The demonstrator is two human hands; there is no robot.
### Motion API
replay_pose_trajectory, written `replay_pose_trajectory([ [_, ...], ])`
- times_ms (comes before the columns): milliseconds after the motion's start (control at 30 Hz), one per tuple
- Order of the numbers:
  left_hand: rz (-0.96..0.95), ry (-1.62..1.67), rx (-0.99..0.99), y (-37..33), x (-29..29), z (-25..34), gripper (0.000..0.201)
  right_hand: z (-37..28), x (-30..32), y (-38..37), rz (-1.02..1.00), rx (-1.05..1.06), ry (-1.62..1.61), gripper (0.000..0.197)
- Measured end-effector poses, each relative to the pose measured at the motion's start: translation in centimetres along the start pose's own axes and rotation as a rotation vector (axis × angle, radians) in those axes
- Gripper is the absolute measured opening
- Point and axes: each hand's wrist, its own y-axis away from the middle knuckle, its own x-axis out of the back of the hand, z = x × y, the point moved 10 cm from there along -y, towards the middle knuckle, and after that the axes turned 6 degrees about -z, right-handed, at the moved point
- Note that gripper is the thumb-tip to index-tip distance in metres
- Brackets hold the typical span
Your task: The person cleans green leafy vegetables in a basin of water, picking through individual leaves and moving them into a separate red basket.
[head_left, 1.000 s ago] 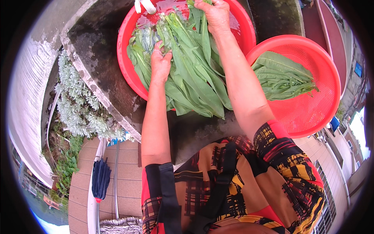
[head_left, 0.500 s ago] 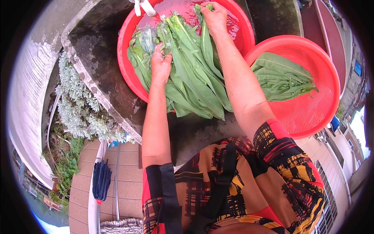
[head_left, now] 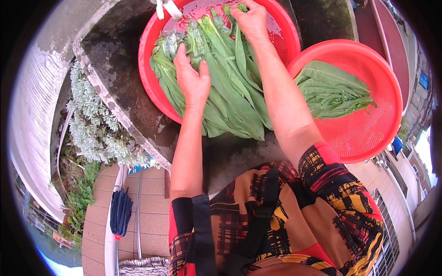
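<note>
Left hand (head_left: 193,85): It is up against or just over the green leaves, and I can't tell which. The thumb and fingers are spread wide, and nothing is pinched between them.
Right hand (head_left: 254,23): The fingers are closed tight on the top end of one of the leaves. Some fingertips are tucked behind, so I can't see them all.
Green leaves (head_left: 237,108): They are long and flat, piled in the red tub, with the wide ends hanging over the near rim. The arms and left hand hide some of them.
Red tub (head_left: 146,76): It sits in the stone sink (head_left: 124,60). Its far rim is cut off at the top, and the leaves cover most of the near rim.
Water (head_left: 198,10): It shines at the back of the tub. I can't tell how deep it is.
White spout (head_left: 172,10): It pokes in over the tub, with its top cut off.
Red colander (head_left: 395,87): It is to the right, next to the tub. More leaves (head_left: 334,87) lie inside, and the right arm hides their left side.
Mop head (head_left: 145,266): It looks gray and stringy, and the bottom edge cuts it off.
</note>
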Motion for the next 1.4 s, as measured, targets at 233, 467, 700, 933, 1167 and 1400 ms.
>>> replay_pose_trajectory([
  [233, -0.14, 0.278, -0.047, -3.8, -3.3, 5.9, 0.04, 0.7, -0.1, 1.9, -0.037, -0.169, -0.093, 0.007],
  [467, -0.101, 0.617, 0.303, -6.7, -9.7, -2.6, 0.035, 0.3, 0.3, 2.1, 0.003, -0.171, -0.157, 0.008],
  [700, 0.011, 0.404, 0.337, -5.6, -9.5, -6.6, 0.03, 2.1, 1.0, 1.0, 0.015, -0.183, -0.212, 0.008],
  [933, -0.049, 0.783, 0.483, -5.0, -10.2, -8.4, 0.033, 5.2, 1.1, 1.3, 0.091, -0.377, -0.189, 0.015],
  [1167, -0.05, 0.825, 0.52, -4.5, -9.7, -8.4, 0.027, 10.4, -0.3, 3.0, 0.04, -0.745, -0.595, 0.02],
  [1400, 0.112, 0.251, 0.159, -4.5, -4.7, -1.9, 0.033, 6.8, -4.4, 3.3, -0.388, -0.6, -1.146, 0.028],
])
